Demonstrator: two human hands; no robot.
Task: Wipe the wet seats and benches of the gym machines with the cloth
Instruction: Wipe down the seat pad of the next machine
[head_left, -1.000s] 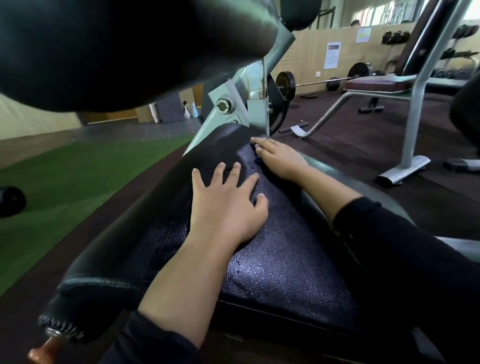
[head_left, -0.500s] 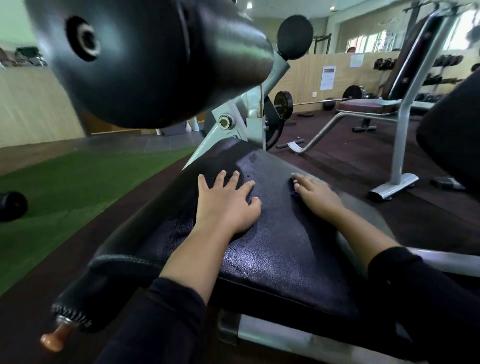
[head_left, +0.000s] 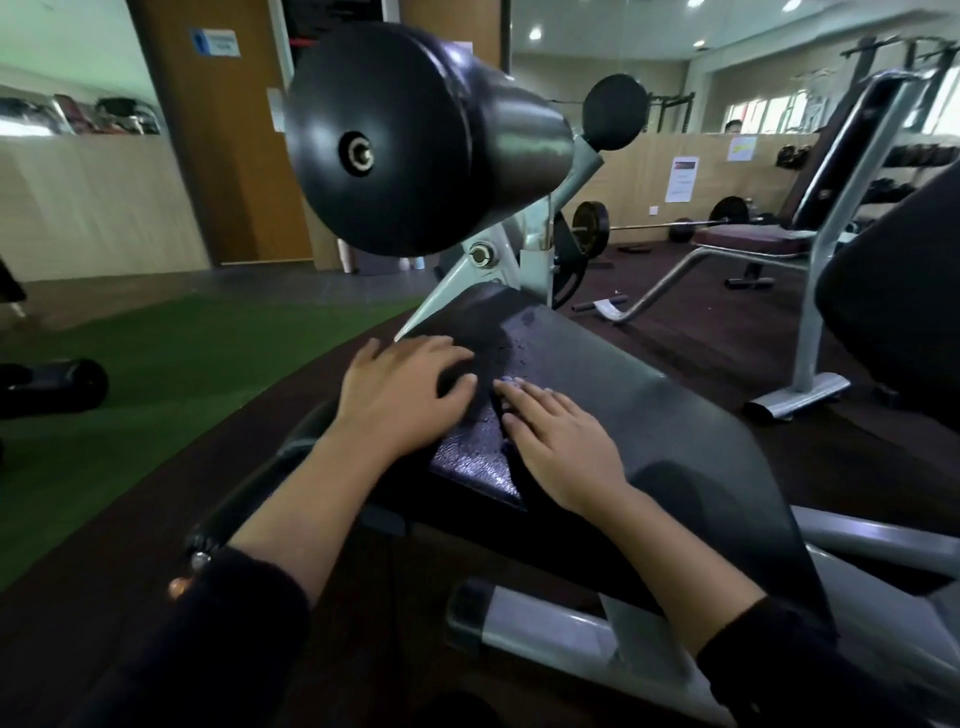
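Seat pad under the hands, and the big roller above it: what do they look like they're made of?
The seat pad looks like black vinyl or faux leather: fine pebbled grain, dull sheen, water beads sitting on top. The roller seems to be padding in smoother black vinyl, glossy, with a metal hub at its end. The frame beneath looks like grey painted steel. Whether either cover is real leather can't be told.
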